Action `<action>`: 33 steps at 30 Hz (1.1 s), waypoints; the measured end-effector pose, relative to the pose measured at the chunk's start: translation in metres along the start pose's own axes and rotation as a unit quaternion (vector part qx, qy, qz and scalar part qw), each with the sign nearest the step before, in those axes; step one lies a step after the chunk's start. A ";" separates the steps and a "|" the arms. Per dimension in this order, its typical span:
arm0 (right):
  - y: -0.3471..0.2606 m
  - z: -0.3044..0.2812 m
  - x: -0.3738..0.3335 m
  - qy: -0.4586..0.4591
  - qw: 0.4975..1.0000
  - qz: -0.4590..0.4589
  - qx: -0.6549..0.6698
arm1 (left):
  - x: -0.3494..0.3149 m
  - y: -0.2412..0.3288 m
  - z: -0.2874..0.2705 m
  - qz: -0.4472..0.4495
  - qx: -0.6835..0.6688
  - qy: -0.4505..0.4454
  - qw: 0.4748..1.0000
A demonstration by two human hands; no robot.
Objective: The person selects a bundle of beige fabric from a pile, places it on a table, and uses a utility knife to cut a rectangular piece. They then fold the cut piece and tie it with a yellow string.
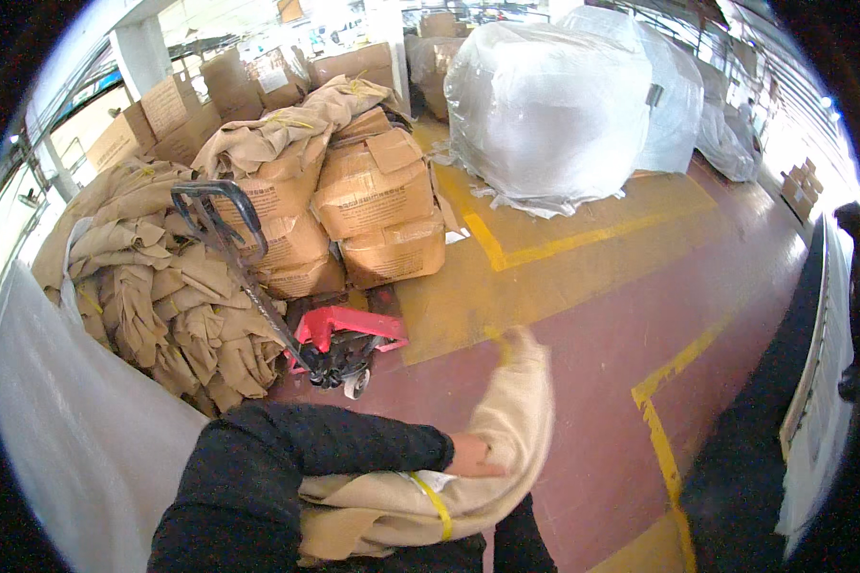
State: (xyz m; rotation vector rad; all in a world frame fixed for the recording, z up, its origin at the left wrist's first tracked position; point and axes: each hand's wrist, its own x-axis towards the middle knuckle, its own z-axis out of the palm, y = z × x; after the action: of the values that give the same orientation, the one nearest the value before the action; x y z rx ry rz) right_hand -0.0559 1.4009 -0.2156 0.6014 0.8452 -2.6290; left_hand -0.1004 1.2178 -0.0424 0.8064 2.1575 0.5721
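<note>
A bundle of tan cloth [382, 516] lies across the front of my body, bound with a yellow strap [437, 506]. My left arm, in a black sleeve, reaches over it from the left. With the fingers pressed into the fabric, my left hand [475, 456] holds the bundle near its middle. The bundle's far end bends upward to the right, and a second yellow band at its tip is blurred. A bit of white shows beside the strap, next to my wrist. My right hand is out of sight.
Ahead stands a red pallet jack [344, 329] with a black handle [222, 215]. Behind it are stacked cardboard boxes [377, 205] and a heap of tan cloth [182, 315]. Plastic-wrapped goods [549, 115] stand farther back. Yellow lines [602, 244] mark the floor.
</note>
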 end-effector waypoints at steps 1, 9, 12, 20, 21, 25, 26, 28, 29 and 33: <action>-0.013 0.013 0.013 0.027 0.997 0.053 -0.041 | 0.005 0.017 -0.021 -0.033 0.030 -0.024 0.999; -0.075 0.118 0.112 -0.047 0.960 0.098 -0.260 | -0.013 -0.071 -0.191 0.193 -0.158 0.335 0.909; -0.073 0.159 0.163 -0.068 0.943 0.100 -0.309 | -0.027 -0.211 -0.187 0.069 0.076 0.342 0.934; -0.134 0.271 0.307 -0.037 0.943 0.029 -0.328 | 0.025 -0.335 -0.257 -0.011 -0.414 0.180 0.892; -0.143 0.278 0.322 -0.032 0.944 0.019 -0.328 | 0.030 -0.344 -0.280 -0.026 -0.407 0.147 0.901; -0.183 0.293 0.388 -0.009 0.950 -0.015 -0.313 | 0.061 -0.401 -0.334 0.016 -0.267 0.150 0.952; -0.195 0.294 0.408 -0.005 0.950 -0.021 -0.311 | 0.078 -0.416 -0.339 -0.013 -0.265 0.155 0.952; -0.222 0.300 0.452 -0.005 0.949 -0.032 -0.312 | 0.116 -0.444 -0.347 -0.067 -0.297 0.173 0.936; -0.237 0.304 0.476 -0.005 0.949 -0.037 -0.313 | 0.131 -0.456 -0.355 -0.087 -0.309 0.182 0.929; -0.303 0.325 0.560 0.002 0.946 -0.054 -0.319 | 0.170 -0.482 -0.400 -0.204 -0.312 0.218 0.902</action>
State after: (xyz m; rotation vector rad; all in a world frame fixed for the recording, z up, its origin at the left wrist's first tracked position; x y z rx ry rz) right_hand -0.7593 1.3467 -0.0995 0.3837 1.6646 -2.2302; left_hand -0.6728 0.9422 -0.1732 -0.1407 2.2230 1.2132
